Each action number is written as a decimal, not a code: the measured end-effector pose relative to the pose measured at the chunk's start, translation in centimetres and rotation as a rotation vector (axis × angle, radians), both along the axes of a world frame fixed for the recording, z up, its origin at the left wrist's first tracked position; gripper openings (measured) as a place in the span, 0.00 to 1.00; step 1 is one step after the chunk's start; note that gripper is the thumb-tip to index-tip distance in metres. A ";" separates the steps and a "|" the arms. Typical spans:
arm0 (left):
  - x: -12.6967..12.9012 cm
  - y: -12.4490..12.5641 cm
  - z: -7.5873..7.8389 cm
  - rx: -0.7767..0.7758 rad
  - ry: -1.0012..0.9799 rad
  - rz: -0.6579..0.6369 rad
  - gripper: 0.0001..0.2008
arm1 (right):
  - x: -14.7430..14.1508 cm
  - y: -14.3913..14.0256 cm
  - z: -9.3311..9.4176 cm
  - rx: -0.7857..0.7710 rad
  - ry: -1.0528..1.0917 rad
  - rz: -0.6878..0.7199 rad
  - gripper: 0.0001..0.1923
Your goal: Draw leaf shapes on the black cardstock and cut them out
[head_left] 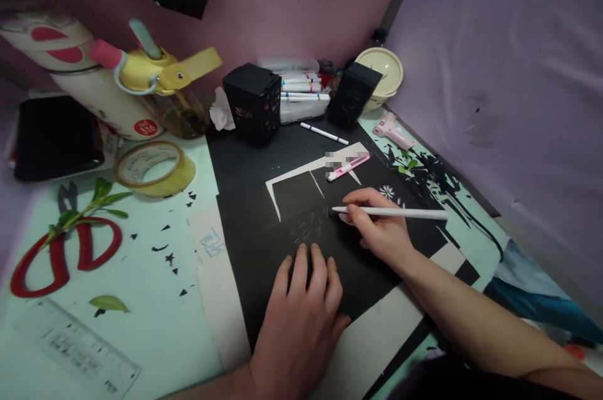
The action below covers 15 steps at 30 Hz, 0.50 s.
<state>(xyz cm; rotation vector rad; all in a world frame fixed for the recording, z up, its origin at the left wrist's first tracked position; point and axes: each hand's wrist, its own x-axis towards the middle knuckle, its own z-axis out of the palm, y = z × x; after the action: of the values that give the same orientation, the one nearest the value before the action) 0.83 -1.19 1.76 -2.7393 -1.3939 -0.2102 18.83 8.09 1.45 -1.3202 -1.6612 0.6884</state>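
A sheet of black paper (257,262) lies before me, with faint light strokes drawn near its middle. My left hand (301,312) rests flat on its lower part, fingers spread just below the strokes. Between the thumb and fingers of my right hand (379,221) is a white stylus-like pen (414,213), its tip at the right of the strokes, on or just above the paper. A pink craft knife (349,166) lies beyond that hand, across a cut-out edge with white showing through. Small white flower shapes (387,191) show beside my right hand.
Red-handled scissors (61,262), a tape roll (181,167) and a clear ruler (75,350) lie to the left. Black boxes (254,105), markers (301,89) and a cream bowl (384,64) stand at the back. Black paper scraps (438,174) and a pink glue gun (393,132) lie right; bottles (108,98) stand left.
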 end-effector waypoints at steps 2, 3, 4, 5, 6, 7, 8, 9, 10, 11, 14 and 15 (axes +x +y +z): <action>0.0 0.0 0.0 -0.002 0.005 0.004 0.31 | 0.1 -0.1 0.1 -0.059 0.026 0.005 0.05; 0.1 0.0 0.1 -0.004 0.007 0.007 0.31 | 0.1 -0.2 0.2 -0.090 0.032 0.007 0.04; 0.1 0.1 0.1 -0.006 0.009 0.009 0.31 | 0.0 -0.3 0.2 -0.116 0.033 0.007 0.04; 0.1 0.1 0.1 -0.007 0.009 0.011 0.31 | 0.0 -0.5 0.2 -0.131 0.027 0.007 0.03; 0.1 0.2 0.2 -0.007 0.010 0.011 0.31 | 0.0 -0.6 0.2 -0.130 0.015 0.007 0.03; 0.1 0.2 0.2 -0.007 0.010 0.011 0.31 | -0.1 -0.7 0.1 -0.116 0.000 0.010 0.03; 0.1 0.3 0.2 -0.008 0.012 0.011 0.31 | -0.1 -0.8 0.0 -0.091 -0.015 0.013 0.03; 0.1 0.3 0.3 -0.009 0.013 0.010 0.31 | -0.1 -0.8 -0.1 -0.063 -0.027 0.016 0.04; 0.1 0.3 0.3 -0.010 0.015 0.010 0.31 | -0.1 -0.8 -0.3 -0.041 -0.037 0.021 0.05; 0.1 0.3 0.3 -0.012 0.016 0.012 0.31 | -0.1 -0.8 -0.5 -0.026 -0.042 0.027 0.05; 0.0 0.2 0.3 -0.013 0.016 0.010 0.32 | -0.2 -0.7 -0.8 0.001 -0.050 0.056 0.06; 0.0 0.2 0.2 -0.010 0.013 0.008 0.32 | -0.2 -0.6 -0.9 0.012 -0.054 0.068 0.06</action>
<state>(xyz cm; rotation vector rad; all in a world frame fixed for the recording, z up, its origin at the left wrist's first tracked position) 0.84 -1.01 1.98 -2.7375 -1.4062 -0.1852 18.60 7.47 0.55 -1.2893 -1.7577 0.6864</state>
